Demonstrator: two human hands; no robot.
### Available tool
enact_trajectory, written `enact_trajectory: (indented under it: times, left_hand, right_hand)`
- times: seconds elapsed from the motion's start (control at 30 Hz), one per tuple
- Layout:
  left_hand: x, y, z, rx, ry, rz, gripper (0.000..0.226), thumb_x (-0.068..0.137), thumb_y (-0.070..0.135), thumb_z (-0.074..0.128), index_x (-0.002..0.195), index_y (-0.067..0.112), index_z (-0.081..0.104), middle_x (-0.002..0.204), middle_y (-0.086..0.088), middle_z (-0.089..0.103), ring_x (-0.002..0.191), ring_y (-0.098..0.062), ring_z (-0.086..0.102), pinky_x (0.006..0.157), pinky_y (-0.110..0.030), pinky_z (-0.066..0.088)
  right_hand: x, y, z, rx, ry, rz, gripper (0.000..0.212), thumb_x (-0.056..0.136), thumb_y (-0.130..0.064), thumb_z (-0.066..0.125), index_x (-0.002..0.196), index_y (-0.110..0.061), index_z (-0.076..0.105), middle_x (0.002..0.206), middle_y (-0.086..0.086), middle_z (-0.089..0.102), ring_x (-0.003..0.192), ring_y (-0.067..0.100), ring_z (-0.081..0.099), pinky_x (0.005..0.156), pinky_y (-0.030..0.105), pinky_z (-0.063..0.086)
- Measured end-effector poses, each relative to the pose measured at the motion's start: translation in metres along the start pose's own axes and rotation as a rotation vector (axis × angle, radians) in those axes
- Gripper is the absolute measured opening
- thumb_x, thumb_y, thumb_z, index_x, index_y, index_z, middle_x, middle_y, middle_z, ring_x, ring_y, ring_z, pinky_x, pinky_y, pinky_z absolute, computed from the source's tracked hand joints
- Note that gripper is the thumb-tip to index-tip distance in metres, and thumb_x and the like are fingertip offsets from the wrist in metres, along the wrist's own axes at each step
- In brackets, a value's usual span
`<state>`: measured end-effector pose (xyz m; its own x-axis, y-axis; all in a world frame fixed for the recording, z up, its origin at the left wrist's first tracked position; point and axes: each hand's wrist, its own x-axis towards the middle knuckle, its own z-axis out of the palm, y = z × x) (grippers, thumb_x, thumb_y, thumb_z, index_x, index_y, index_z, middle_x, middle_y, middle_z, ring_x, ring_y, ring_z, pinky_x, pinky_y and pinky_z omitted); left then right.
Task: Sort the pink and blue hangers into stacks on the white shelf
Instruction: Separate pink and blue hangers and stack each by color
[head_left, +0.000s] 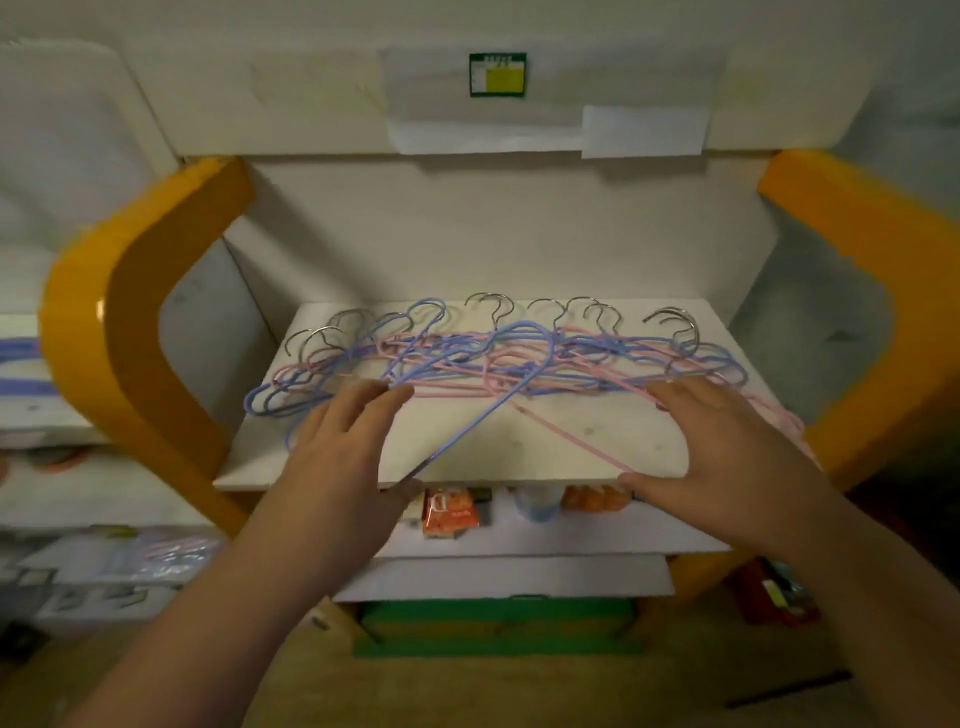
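A tangled pile of pink and blue hangers (519, 358) with metal hooks lies across the back half of the white shelf (561, 441). My left hand (343, 457) grips one blue hanger (467, 421) by its lower end and holds it tilted up above the pile. My right hand (727, 447) holds a pink hanger (566, 434) whose bar runs diagonally over the shelf's front. Both hands hover at the shelf's front edge, thumbs under the board.
Orange curved side frames (130, 312) flank the shelf on both sides. A lower shelf holds orange packets (449, 512) and a pale cup (537, 504). Packaged goods (119, 561) sit on the left. A green-and-yellow label (497, 75) is stuck above.
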<state>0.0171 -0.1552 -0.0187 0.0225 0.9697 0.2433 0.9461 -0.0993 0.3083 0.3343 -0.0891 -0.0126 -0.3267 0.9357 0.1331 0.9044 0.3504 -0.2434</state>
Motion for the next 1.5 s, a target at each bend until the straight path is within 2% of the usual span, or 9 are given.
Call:
enact_trajectory:
  times: [0.23, 0.37, 0.47, 0.57, 0.73, 1.03, 1.27, 1.4, 1.5]
  left_hand:
    - [-0.087, 0.014, -0.023, 0.025, 0.011, -0.205, 0.087, 0.081, 0.040, 0.072, 0.148, 0.039, 0.017, 0.151, 0.017, 0.019, 0.137, -0.009, 0.016, 0.112, -0.032, 0.026]
    - [-0.136, 0.004, -0.046, 0.005, 0.069, -0.292, 0.085, 0.082, 0.048, 0.067, 0.148, 0.043, 0.013, 0.140, 0.030, 0.016, 0.136, -0.004, 0.014, 0.112, -0.030, 0.027]
    - [-0.165, -0.018, -0.060, 0.015, 0.088, -0.350, 0.087, 0.081, 0.045, 0.070, 0.147, 0.044, 0.014, 0.146, 0.025, 0.018, 0.137, -0.004, 0.015, 0.111, -0.029, 0.026]
    - [-0.195, -0.054, -0.074, 0.044, 0.124, -0.410, 0.088, 0.078, 0.042, 0.074, 0.148, 0.041, 0.020, 0.147, 0.020, 0.025, 0.137, -0.005, 0.019, 0.110, -0.028, 0.026]
    - [-0.247, -0.133, -0.110, 0.076, 0.152, -0.502, 0.087, 0.075, 0.040, 0.077, 0.146, 0.039, 0.027, 0.140, 0.025, 0.028, 0.136, -0.009, 0.027, 0.110, -0.032, 0.031]
    - [-0.297, -0.290, -0.172, 0.087, 0.198, -0.549, 0.087, 0.068, 0.024, 0.084, 0.142, 0.029, 0.039, 0.141, 0.010, 0.038, 0.130, -0.021, 0.038, 0.107, -0.037, 0.034]
    - [-0.282, -0.373, -0.188, 0.020, 0.189, -0.566, 0.083, 0.073, 0.025, 0.081, 0.144, 0.030, 0.037, 0.135, 0.021, 0.033, 0.131, -0.011, 0.031, 0.106, -0.025, 0.024]
    - [-0.249, -0.419, -0.192, -0.011, 0.154, -0.559, 0.083, 0.077, 0.030, 0.078, 0.145, 0.035, 0.031, 0.139, 0.023, 0.029, 0.134, -0.008, 0.024, 0.108, -0.027, 0.024]
    - [-0.218, -0.457, -0.200, -0.018, 0.149, -0.599, 0.083, 0.077, 0.035, 0.077, 0.145, 0.037, 0.029, 0.137, 0.026, 0.028, 0.134, -0.006, 0.025, 0.106, -0.028, 0.027]
  right_hand:
    - [-0.018, -0.028, 0.010, 0.071, -0.132, -0.213, 0.092, 0.071, -0.068, 0.065, 0.147, -0.032, 0.028, 0.139, -0.014, 0.036, 0.126, 0.008, 0.034, 0.101, 0.028, 0.037]
    - [-0.020, -0.074, 0.016, 0.069, -0.182, -0.340, 0.095, 0.072, -0.069, 0.065, 0.149, -0.031, 0.025, 0.140, -0.015, 0.034, 0.128, 0.007, 0.032, 0.101, 0.024, 0.034]
    - [-0.021, -0.116, 0.025, 0.090, -0.205, -0.404, 0.096, 0.072, -0.071, 0.063, 0.150, -0.032, 0.022, 0.144, -0.016, 0.030, 0.131, 0.006, 0.029, 0.107, 0.027, 0.033]
    - [-0.021, -0.163, 0.039, 0.101, -0.220, -0.467, 0.096, 0.071, -0.072, 0.063, 0.149, -0.033, 0.023, 0.140, -0.017, 0.032, 0.129, 0.005, 0.030, 0.106, 0.027, 0.036]
    - [-0.019, -0.258, 0.061, 0.117, -0.274, -0.538, 0.087, 0.067, -0.075, 0.058, 0.142, -0.042, 0.028, 0.121, -0.022, 0.037, 0.115, 0.002, 0.035, 0.093, 0.026, 0.042]
    - [-0.002, -0.423, 0.105, 0.151, -0.223, -0.511, 0.093, 0.071, -0.074, 0.060, 0.148, -0.033, 0.027, 0.140, -0.017, 0.036, 0.128, 0.005, 0.034, 0.103, 0.031, 0.041]
    - [0.029, -0.486, 0.129, 0.133, -0.181, -0.449, 0.096, 0.073, -0.072, 0.061, 0.151, -0.032, 0.021, 0.146, -0.016, 0.031, 0.134, 0.006, 0.027, 0.109, 0.030, 0.033]
    - [0.068, -0.513, 0.149, 0.177, -0.137, -0.447, 0.090, 0.073, -0.069, 0.063, 0.148, -0.036, 0.024, 0.141, -0.019, 0.035, 0.127, 0.001, 0.029, 0.100, 0.020, 0.031]
    - [0.110, -0.536, 0.169, 0.230, -0.089, -0.418, 0.089, 0.073, -0.070, 0.062, 0.147, -0.034, 0.028, 0.139, -0.016, 0.037, 0.127, 0.004, 0.032, 0.103, 0.024, 0.035]
